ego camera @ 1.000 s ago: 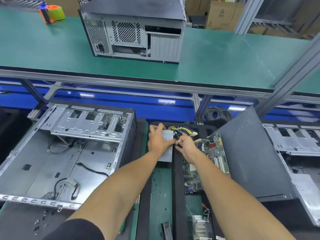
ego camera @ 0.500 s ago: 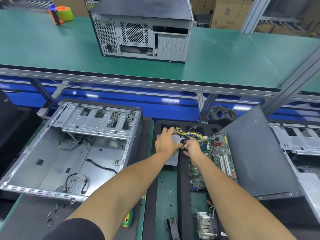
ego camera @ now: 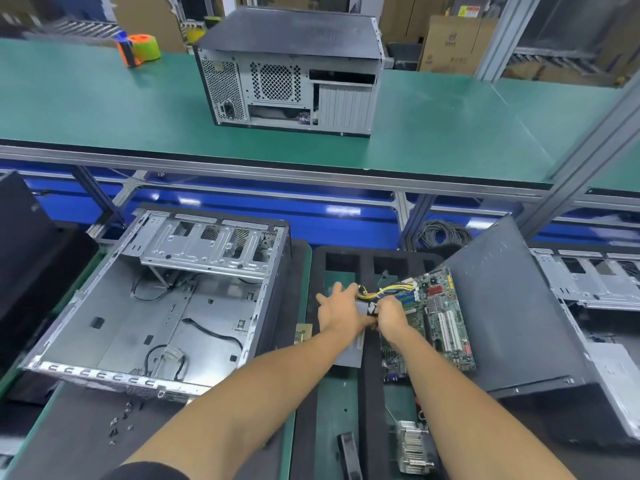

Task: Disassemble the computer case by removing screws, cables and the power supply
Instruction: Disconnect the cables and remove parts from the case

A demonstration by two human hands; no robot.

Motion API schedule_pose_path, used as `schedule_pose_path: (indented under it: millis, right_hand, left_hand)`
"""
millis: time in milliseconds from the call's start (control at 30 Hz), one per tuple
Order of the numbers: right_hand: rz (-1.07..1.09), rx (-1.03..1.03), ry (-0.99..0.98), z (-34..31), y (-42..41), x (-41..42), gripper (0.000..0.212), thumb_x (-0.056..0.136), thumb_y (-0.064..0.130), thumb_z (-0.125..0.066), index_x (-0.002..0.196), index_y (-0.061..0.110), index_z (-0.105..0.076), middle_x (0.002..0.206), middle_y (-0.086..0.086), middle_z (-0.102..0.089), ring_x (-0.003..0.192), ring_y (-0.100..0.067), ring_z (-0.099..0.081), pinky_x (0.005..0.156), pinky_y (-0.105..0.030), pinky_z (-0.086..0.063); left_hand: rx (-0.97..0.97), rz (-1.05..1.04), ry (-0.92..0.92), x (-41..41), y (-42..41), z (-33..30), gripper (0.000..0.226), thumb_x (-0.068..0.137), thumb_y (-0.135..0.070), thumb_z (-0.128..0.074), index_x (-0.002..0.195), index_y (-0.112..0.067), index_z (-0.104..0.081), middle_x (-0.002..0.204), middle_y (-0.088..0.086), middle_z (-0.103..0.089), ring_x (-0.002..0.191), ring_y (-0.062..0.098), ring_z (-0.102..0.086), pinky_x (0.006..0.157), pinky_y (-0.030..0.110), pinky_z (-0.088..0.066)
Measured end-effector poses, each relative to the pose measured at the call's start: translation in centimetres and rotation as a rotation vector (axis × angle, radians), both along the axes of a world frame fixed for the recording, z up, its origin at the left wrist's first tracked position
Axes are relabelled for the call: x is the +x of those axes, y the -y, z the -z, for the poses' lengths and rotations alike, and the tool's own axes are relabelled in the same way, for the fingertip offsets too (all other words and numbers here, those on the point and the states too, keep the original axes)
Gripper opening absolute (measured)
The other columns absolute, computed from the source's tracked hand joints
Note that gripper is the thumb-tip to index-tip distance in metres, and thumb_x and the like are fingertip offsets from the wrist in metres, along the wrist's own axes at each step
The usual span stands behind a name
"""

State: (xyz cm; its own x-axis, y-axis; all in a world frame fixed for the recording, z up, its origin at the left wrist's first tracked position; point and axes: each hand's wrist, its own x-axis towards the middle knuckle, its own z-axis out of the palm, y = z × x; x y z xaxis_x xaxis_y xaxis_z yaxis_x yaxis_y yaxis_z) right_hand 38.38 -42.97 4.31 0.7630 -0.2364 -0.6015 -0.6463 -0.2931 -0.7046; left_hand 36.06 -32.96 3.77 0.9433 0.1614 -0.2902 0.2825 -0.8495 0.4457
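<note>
Case (ego camera: 152, 306) on the left looks pretty much gutted, just a few black leads left inside, loose screws (ego camera: 121, 419) lying near it. Power supply (ego camera: 351, 353) sits in the foam tray (ego camera: 370, 375); left hand (ego camera: 341, 313) rests on it, fingers spread, while right hand (ego camera: 391, 315) pinches its yellow cable bundle (ego camera: 388, 291) beside the motherboard (ego camera: 440, 317).

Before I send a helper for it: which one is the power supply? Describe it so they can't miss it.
Find the opened case lying on its side at near left; just right of it sits a black foam tray. The power supply is the plain grey metal box in that tray, under the left hand. Unlike the green motherboard beside it, yellow cables trail from its top.
</note>
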Motion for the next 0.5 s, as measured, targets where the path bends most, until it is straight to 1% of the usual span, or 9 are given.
schedule_pose_path:
  millis: [67,133,200,267,333,400,433,500]
  right_hand:
    - [-0.039,-0.051,0.015,0.1,0.3,-0.6,0.024,0.094,-0.003,-0.037,0.072,0.006,-0.041,0.071,-0.013,-0.039,0.076,-0.027,-0.040,0.070,-0.040,-0.033]
    - [-0.085,-0.100,0.007,-0.1,0.5,-1.1,0.019,0.095,-0.001,-0.037,0.080,0.004,-0.047,0.074,-0.014,-0.044,0.071,-0.026,-0.042,0.068,-0.039,-0.035]
    - [-0.128,-0.106,-0.017,0.0,0.7,-1.4,0.017,0.094,0.000,-0.037,0.084,0.003,-0.050,0.080,-0.018,-0.050,0.074,-0.028,-0.049,0.069,-0.040,-0.038]
    - [-0.155,-0.108,-0.051,-0.1,0.4,-1.6,0.017,0.093,0.001,-0.038,0.083,0.004,-0.050,0.082,-0.019,-0.051,0.078,-0.030,-0.051,0.070,-0.041,-0.041]
    - [-0.160,-0.121,-0.047,-0.3,-0.1,-1.6,0.019,0.094,0.002,-0.037,0.079,0.007,-0.048,0.079,-0.015,-0.050,0.076,-0.028,-0.049,0.069,-0.039,-0.037]
    - [-0.174,-0.140,-0.021,-0.2,-0.4,-1.3,0.019,0.095,0.001,-0.037,0.080,0.009,-0.046,0.075,-0.011,-0.048,0.073,-0.026,-0.044,0.065,-0.035,-0.031]
    - [-0.175,-0.139,-0.013,-0.1,-0.4,-1.2,0.018,0.095,0.000,-0.037,0.082,0.010,-0.045,0.074,-0.009,-0.046,0.070,-0.024,-0.042,0.062,-0.034,-0.029]
    - [-0.127,-0.043,-0.009,0.3,-0.6,-0.9,0.017,0.091,-0.004,-0.038,0.087,0.012,-0.044,0.073,-0.008,-0.042,0.065,-0.022,-0.038,0.063,-0.034,-0.029]
  left_hand:
    - [0.007,-0.004,-0.028,-0.8,0.2,0.1,0.064,0.072,-0.059,-0.081,0.121,-0.031,-0.052,0.128,0.001,-0.048,0.128,0.047,-0.039,0.063,0.036,-0.045]
    - [-0.002,-0.015,-0.076,-1.3,0.4,0.2,0.061,0.071,-0.060,-0.081,0.116,-0.031,-0.052,0.128,0.001,-0.048,0.132,0.049,-0.039,0.066,0.037,-0.046]
    - [-0.039,-0.035,-0.145,-1.7,0.3,0.4,0.061,0.066,-0.061,-0.082,0.108,-0.030,-0.051,0.128,0.001,-0.051,0.134,0.049,-0.039,0.072,0.037,-0.045]
    - [-0.079,-0.056,-0.192,-1.9,-0.2,0.6,0.063,0.061,-0.063,-0.084,0.101,-0.029,-0.051,0.123,0.001,-0.054,0.129,0.044,-0.047,0.081,0.039,-0.045]
    - [-0.111,-0.080,-0.186,-1.9,-0.7,0.7,0.058,0.059,-0.062,-0.082,0.093,-0.028,-0.049,0.115,0.000,-0.057,0.117,0.035,-0.056,0.091,0.039,-0.046]
    - [-0.134,-0.103,-0.159,-1.5,-1.0,0.6,0.052,0.061,-0.059,-0.079,0.089,-0.028,-0.048,0.109,-0.001,-0.060,0.110,0.031,-0.060,0.092,0.039,-0.046]
    - [-0.143,-0.113,-0.146,-1.1,-1.1,0.4,0.051,0.062,-0.059,-0.078,0.091,-0.028,-0.050,0.108,-0.002,-0.061,0.109,0.029,-0.060,0.091,0.038,-0.046]
    - [-0.143,-0.124,-0.117,-0.2,-1.3,-0.1,0.052,0.065,-0.060,-0.079,0.098,-0.030,-0.055,0.113,-0.004,-0.059,0.115,0.030,-0.058,0.084,0.036,-0.045]
